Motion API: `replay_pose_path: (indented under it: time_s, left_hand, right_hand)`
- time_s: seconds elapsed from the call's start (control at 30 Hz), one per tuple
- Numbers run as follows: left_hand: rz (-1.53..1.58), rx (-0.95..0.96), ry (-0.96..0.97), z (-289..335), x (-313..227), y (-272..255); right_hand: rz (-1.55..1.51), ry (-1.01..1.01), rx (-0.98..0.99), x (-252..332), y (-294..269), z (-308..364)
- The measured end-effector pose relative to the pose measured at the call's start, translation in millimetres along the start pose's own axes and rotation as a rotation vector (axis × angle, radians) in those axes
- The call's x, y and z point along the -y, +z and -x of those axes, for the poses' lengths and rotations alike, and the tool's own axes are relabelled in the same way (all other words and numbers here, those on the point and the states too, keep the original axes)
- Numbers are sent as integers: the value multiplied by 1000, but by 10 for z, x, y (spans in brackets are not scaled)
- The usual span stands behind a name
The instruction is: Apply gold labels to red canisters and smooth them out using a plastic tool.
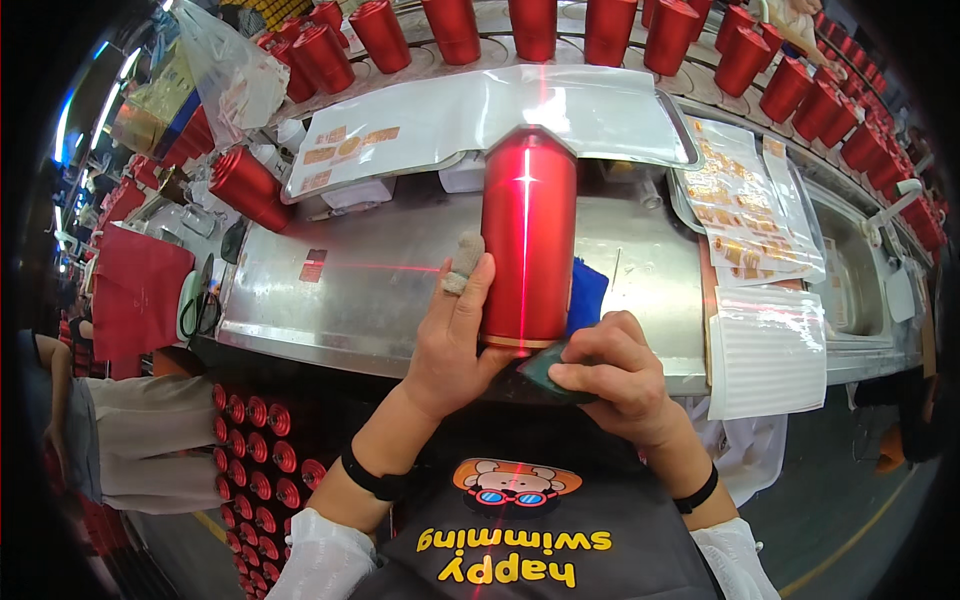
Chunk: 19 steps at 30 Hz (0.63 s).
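Observation:
A shiny red metal canister (pixel 528 240) lies lengthwise in front of me, its gold-rimmed end toward me and its far end over the edge of a white sheet. My left hand (pixel 445 350) steadies it, fingers along its left side and thumb by the near end. A pale cloth wrap (pixel 463 262) covers one of that hand's fingers. Pinched in my right hand (pixel 625 375) is a flat dark green scraper (pixel 548 374), close to the canister's near end. A blue cloth (pixel 588 295) shows beside the canister's right side. A red laser line runs along the canister.
Glossy decal sheets (pixel 735 190) and white backing sheets (pixel 768 350) lie right, before a sink (pixel 850 270). A small red decal (pixel 313 265) lies on the steel table (pixel 370 300). Red canisters (pixel 450 30) line the conveyor behind; another (pixel 247 187) leans at left. More stand below left.

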<state>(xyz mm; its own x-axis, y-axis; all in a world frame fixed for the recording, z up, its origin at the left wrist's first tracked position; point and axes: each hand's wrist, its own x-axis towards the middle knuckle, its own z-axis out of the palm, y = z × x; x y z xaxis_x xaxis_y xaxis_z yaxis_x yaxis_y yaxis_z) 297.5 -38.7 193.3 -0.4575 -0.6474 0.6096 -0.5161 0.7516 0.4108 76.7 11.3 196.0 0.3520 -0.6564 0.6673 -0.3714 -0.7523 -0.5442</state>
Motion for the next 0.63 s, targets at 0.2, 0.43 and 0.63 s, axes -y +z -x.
replay_pose_path:
  time_s: [0.2, 0.43, 0.63]
  left_hand:
    - [-240, 47, 83, -39, -54, -42]
    - [46, -14, -38, 65, 57, 5]
    - [-163, 117, -10, 26, -53, -36]
  right_hand:
    - [18, -17, -10, 32, 7, -49]
    - [-9, -6, -23, 3, 42, -14]
    - [18, -5, -24, 19, 34, 39]
